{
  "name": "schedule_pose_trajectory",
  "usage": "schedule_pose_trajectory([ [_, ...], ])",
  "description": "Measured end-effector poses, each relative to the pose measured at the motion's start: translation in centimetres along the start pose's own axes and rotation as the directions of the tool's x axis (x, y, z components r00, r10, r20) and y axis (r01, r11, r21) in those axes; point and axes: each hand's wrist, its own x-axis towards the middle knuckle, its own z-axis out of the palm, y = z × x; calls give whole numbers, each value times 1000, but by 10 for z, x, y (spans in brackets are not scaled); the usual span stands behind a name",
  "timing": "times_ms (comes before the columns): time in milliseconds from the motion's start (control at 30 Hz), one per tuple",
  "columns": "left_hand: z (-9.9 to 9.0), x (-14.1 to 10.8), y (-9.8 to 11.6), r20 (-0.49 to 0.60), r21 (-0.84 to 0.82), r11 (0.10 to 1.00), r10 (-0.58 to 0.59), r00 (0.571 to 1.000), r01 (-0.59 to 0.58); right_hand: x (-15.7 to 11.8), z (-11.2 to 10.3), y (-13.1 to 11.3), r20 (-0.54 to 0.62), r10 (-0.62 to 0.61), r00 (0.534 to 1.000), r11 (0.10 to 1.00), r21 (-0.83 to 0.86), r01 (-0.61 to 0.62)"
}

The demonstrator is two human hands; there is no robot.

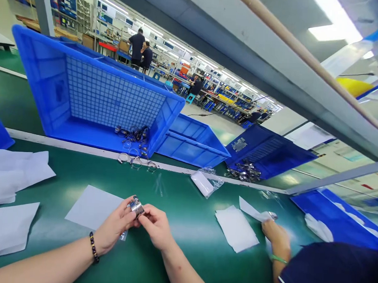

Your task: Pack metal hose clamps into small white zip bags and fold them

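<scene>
Upper left, a blue plastic crate (112, 84) holds dark metal parts (135, 134); lower centre, left hand (116, 223) and right hand (158, 227) pinch a silvery metal band (136, 206).

Between the left grip (116, 222) and the right grip (155, 224), a metal piece (136, 207) shows a smooth, bright, reflective finish. Just beyond the left grip lies a sheet (92, 206) of smooth, matt paper; the stack (237, 228) right of the right grip looks alike. Beneath both, the table (138, 261) is smooth with a soft gloss. Farther out, the large crate (116, 87) is semi-gloss plastic with a gridded wall, and the rings (138, 159) near it are shiny metal.
</scene>
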Motion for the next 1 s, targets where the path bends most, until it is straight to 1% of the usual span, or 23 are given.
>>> schedule_pose_trajectory([
  [100,2,1,-2,-16,108,994,18,1000,-16,-7,0,6,76,-13,997,1000,5,13],
  [200,5,-1,-2,-15,213,975,64,998,-60,-7,-4,9,139,21,990,996,80,-33],
  [300,6,-4,-2,-30,387,916,130,991,-108,-9,-8,12,148,69,987,988,123,-88],
  [367,6,-5,-2,-33,485,864,173,984,-136,-11,-9,14,147,95,985,989,101,-111],
  [433,6,-6,-2,-33,539,829,197,980,-149,-13,-9,14,160,110,981,991,60,-121],
  [567,5,-6,-2,-55,568,811,208,976,-141,-14,-9,9,192,144,971,989,-12,-145],
  [700,7,-7,-1,-76,573,809,210,975,-130,-12,-7,4,194,159,968,986,27,-167],
  [800,10,-7,-1,-88,566,817,189,978,-108,-12,-6,1,185,145,972,987,46,-156],
  [1000,11,-8,0,-98,532,844,139,986,-66,-14,-7,0,163,129,978,991,-41,-124],
])
